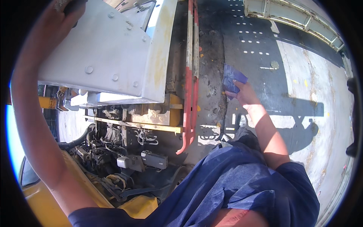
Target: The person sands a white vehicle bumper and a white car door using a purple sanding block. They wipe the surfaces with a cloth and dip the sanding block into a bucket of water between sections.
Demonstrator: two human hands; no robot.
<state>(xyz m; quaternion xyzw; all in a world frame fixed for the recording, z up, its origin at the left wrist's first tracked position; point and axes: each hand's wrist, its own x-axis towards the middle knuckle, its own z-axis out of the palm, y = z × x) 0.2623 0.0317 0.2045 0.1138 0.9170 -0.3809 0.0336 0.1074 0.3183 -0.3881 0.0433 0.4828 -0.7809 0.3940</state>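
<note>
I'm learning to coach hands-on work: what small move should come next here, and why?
Probably bring the right hand leftward to the grey metal box. It holds a blue sheet out over the ground, apart from the box, while the left hand is raised near the box's upper left.

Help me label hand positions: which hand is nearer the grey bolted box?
Left. The left hand is by the grey box at its upper left; contact is unclear. The right hand is off to the right, past the red-and-white rail, holding a blue sheet.
</note>
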